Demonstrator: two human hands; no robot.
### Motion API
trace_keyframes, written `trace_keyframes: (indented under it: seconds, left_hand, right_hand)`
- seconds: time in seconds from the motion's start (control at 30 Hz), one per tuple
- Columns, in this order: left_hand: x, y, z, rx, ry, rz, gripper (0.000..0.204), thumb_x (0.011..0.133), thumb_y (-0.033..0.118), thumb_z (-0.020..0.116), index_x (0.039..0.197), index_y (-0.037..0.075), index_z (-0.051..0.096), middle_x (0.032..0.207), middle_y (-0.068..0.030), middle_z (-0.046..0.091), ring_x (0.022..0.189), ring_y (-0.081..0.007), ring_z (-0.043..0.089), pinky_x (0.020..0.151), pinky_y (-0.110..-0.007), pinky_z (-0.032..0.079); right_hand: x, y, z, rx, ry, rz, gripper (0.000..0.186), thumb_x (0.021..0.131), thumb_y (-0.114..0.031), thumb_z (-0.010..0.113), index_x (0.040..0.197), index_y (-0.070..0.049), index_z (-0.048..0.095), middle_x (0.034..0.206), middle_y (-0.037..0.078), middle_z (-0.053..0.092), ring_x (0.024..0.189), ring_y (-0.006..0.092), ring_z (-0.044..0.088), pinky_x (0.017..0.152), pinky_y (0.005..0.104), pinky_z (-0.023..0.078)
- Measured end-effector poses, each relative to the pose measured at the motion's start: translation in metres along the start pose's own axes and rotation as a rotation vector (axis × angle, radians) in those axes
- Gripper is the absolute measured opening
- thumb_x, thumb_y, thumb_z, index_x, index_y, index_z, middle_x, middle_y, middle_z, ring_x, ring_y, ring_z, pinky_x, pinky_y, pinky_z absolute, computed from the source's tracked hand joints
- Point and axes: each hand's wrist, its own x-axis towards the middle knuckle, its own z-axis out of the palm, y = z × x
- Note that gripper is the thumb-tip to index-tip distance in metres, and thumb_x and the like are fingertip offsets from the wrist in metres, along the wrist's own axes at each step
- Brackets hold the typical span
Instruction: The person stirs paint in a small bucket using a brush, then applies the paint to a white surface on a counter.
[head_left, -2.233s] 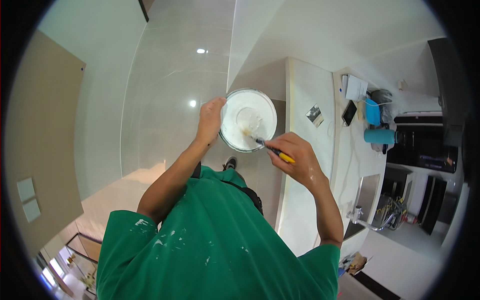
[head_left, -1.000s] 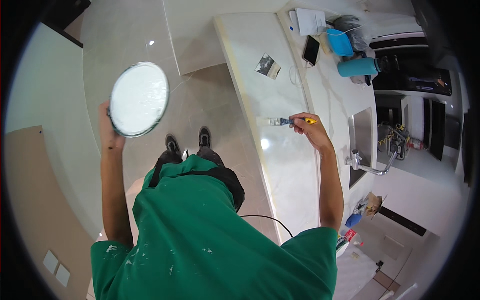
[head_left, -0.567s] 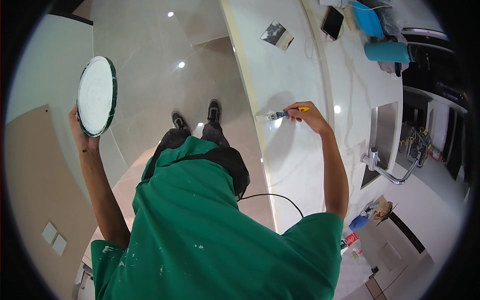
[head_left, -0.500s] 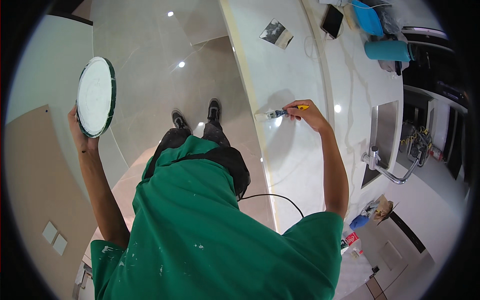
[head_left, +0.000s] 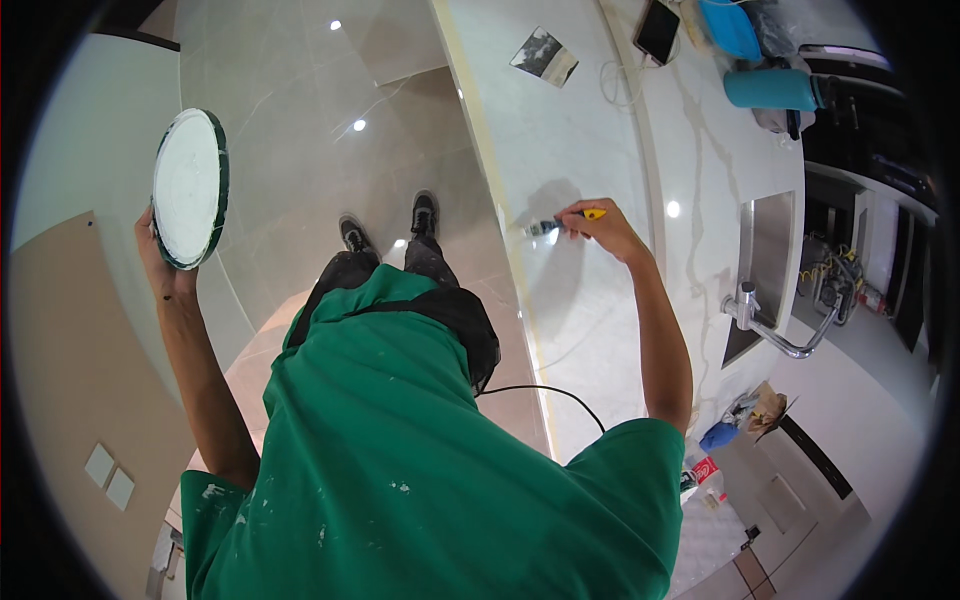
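A round lid or shallow tub (head_left: 186, 190) with a white, paint-smeared face and a dark green rim is in my left hand (head_left: 165, 265), fingers gripping its lower edge. It is tilted up at the far left. A paintbrush (head_left: 545, 228) with a yellow handle is pinched in my right hand (head_left: 607, 232), and its pale bristles point left toward the counter's taped edge. The white veined countertop (head_left: 590, 340) lies under the brush, with the hand's shadow on it. Whether the bristles touch the surface I cannot tell.
A printed card (head_left: 543, 56), a phone (head_left: 657, 32) with a white cable and a teal bottle (head_left: 770, 90) lie farther along the counter. A sink (head_left: 768, 230) with a chrome faucet (head_left: 745, 308) is at the right. A black cord (head_left: 545, 388) runs beside my waist. Below left is tiled floor (head_left: 300, 150).
The whole view has shifted slightly. My right hand has tilted the brush a little, and its bristles sit slightly farther from the counter's edge. My left hand still grips the lid-like piece.
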Motion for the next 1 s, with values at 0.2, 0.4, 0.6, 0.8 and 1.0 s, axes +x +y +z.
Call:
trace_keyframes:
  seconds: [0.2, 0.4, 0.6, 0.8, 1.0]
  left_hand:
    - [-0.005, 0.001, 0.007, 0.019, -0.002, -0.026, 0.046, 0.107, 0.029, 0.039, 0.139, 0.000, 0.055, 0.143, -0.0116, 0.061, 0.129, -0.0271, 0.060, 0.110, -0.041, 0.049]
    - [0.005, 0.002, -0.005, 0.037, -0.003, 0.003, 0.046, 0.108, 0.029, 0.039, 0.139, 0.000, 0.053, 0.143, -0.0116, 0.060, 0.128, -0.0266, 0.061, 0.109, -0.041, 0.050]
    - [0.009, -0.002, -0.013, 0.047, 0.014, -0.009, 0.044, 0.109, 0.030, 0.040, 0.139, 0.000, 0.052, 0.144, -0.0115, 0.060, 0.128, -0.0270, 0.061, 0.109, -0.040, 0.050]
    - [0.014, -0.002, -0.007, 0.039, -0.023, -0.013, 0.045, 0.109, 0.030, 0.040, 0.139, -0.001, 0.051, 0.144, -0.0116, 0.060, 0.129, -0.0271, 0.060, 0.110, -0.040, 0.049]
    - [0.008, -0.007, 0.001, 0.022, -0.027, -0.058, 0.046, 0.109, 0.030, 0.040, 0.141, -0.001, 0.052, 0.144, -0.0119, 0.060, 0.130, -0.0274, 0.060, 0.111, -0.041, 0.049]
  right_hand:
    - [0.018, -0.006, 0.014, 0.105, 0.150, -0.103, 0.020, 0.096, -0.014, 0.070, 0.108, 0.000, 0.077, 0.085, 0.004, 0.072, 0.075, 0.0092, 0.062, 0.063, 0.0232, 0.044]
    - [-0.009, 0.005, 0.005, -0.019, -0.030, 0.060, 0.020, 0.097, -0.013, 0.070, 0.110, 0.000, 0.077, 0.086, 0.005, 0.072, 0.075, 0.0100, 0.062, 0.065, 0.0245, 0.045]
    - [0.002, 0.007, 0.008, 0.124, 0.115, -0.090, 0.021, 0.096, -0.015, 0.071, 0.109, 0.000, 0.077, 0.087, 0.005, 0.073, 0.077, 0.0103, 0.064, 0.066, 0.0248, 0.045]
    - [-0.020, 0.021, 0.008, 0.093, 0.048, 0.021, 0.022, 0.095, -0.016, 0.072, 0.109, 0.000, 0.077, 0.088, 0.004, 0.074, 0.077, 0.0101, 0.064, 0.066, 0.0249, 0.045]
    - [-0.053, 0.040, 0.010, 0.003, -0.163, 0.220, 0.022, 0.092, -0.015, 0.075, 0.107, 0.000, 0.077, 0.088, 0.004, 0.074, 0.076, 0.0100, 0.065, 0.064, 0.0255, 0.046]
